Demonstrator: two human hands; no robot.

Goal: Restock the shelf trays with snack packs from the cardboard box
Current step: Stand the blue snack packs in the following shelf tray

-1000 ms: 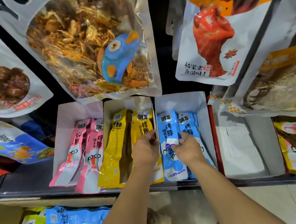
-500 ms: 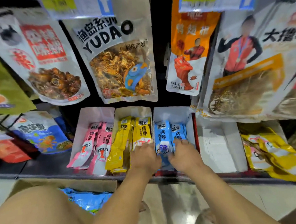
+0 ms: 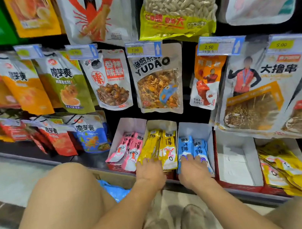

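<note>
Most of cardboard box (image 3: 120, 178) hidden, fingertips (image 3: 150, 160) blurred

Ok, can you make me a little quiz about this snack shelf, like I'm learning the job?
1. True or false: the person's left hand rests on the long pink snack packs.
2. Which colour of packs lies under the right hand? A. pink B. blue C. yellow
3. Fill in: the yellow price label above the grey YUDAO pouch reads ___.

Key
1. False: it rests on the long yellow snack packs in the middle pale cardboard tray.
2. B: the long blue snack packs.
3. 7.00
</note>
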